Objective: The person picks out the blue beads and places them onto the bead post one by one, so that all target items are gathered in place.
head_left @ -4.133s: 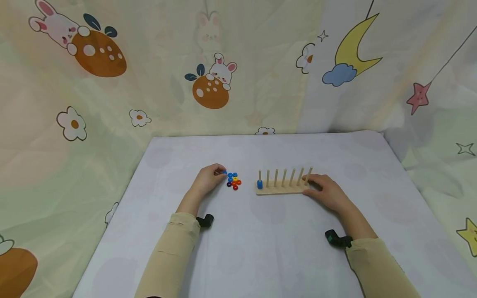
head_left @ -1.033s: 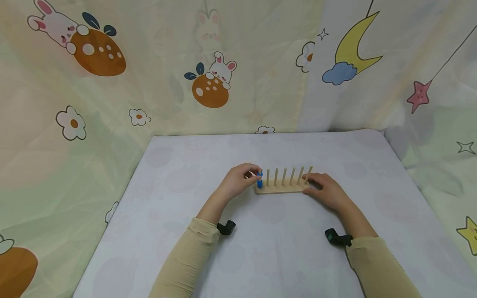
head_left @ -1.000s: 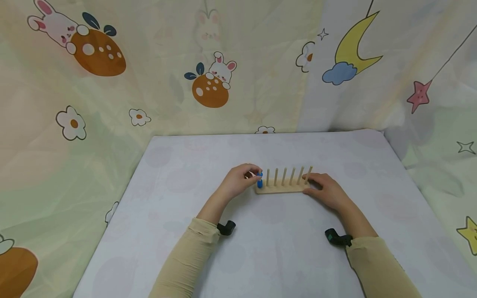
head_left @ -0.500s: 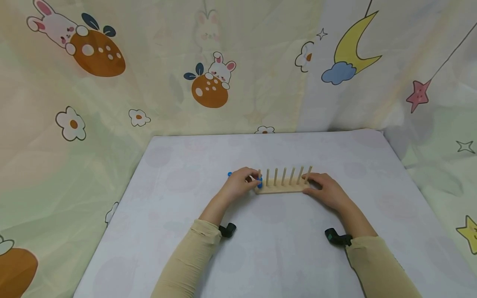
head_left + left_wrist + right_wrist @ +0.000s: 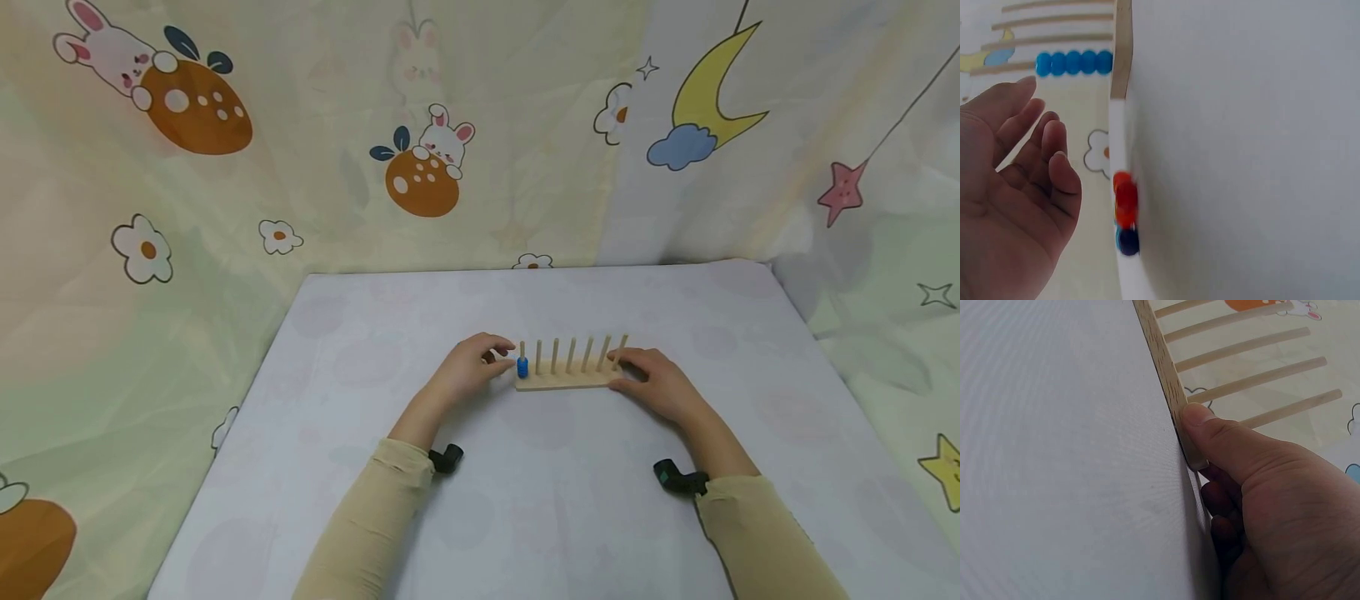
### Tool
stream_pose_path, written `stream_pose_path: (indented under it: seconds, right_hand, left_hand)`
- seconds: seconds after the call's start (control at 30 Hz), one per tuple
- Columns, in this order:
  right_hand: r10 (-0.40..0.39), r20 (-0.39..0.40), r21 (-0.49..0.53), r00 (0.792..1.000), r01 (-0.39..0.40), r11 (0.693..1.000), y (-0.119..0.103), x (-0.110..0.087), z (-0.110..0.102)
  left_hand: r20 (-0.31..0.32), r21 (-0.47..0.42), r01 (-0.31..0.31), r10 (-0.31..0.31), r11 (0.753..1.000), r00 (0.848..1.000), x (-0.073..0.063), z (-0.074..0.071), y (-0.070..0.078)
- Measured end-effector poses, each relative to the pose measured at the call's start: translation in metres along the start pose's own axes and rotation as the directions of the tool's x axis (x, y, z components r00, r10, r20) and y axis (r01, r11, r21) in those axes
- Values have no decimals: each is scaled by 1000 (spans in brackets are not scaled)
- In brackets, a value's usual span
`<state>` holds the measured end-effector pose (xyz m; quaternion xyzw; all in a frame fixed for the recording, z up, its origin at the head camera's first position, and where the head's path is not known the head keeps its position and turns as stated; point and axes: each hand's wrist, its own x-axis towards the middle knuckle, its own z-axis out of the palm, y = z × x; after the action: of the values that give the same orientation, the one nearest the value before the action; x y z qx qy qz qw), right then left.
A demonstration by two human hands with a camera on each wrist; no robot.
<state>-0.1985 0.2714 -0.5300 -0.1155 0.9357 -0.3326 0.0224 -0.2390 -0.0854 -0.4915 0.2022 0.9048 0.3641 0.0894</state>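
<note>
A wooden peg board [image 5: 566, 382] with a row of upright pegs stands on the white table. Several blue beads [image 5: 522, 367] are stacked on its leftmost peg; the left wrist view shows the same blue beads [image 5: 1074, 63] touching in a row. Just left of that peg is my left hand [image 5: 465, 367], fingers loosely bent and holding nothing. My right hand [image 5: 663, 387] grips the board's right end, and in the right wrist view its thumb [image 5: 1213, 428] presses on the base's front edge. Loose red beads [image 5: 1125, 197] and a dark blue bead [image 5: 1128, 241] appear beyond the left hand.
In the head view the left hand hides the loose beads. The white tabletop [image 5: 540, 500] spreads around the board. A patterned cloth [image 5: 315, 167] hangs behind and at the sides. Black wrist cameras [image 5: 447, 459] sit at the sleeve cuffs.
My left hand carried a blue bead from the loose pile to the leftmost peg, lowered it onto the stack, let go and drew back slightly left. The right hand stayed put.
</note>
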Motion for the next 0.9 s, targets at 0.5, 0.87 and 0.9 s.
stream_pose_path:
  seconds: [0.5,0.87,0.9]
  right_hand:
    - [25,27,-5,999,-25,1000,0,1,-1]
    - [19,17,3,1000,-19,1000,0,0,-1]
    - [18,16,2,1000,-18,1000,0,0,-1]
  left_hand:
    - [-49,42,182,-180,982,982,3,-38,-51]
    - [-40,47,218,-216,975,976,2,-47,-69]
    - [-34,48,216,-214,975,976,2,-47,-69]
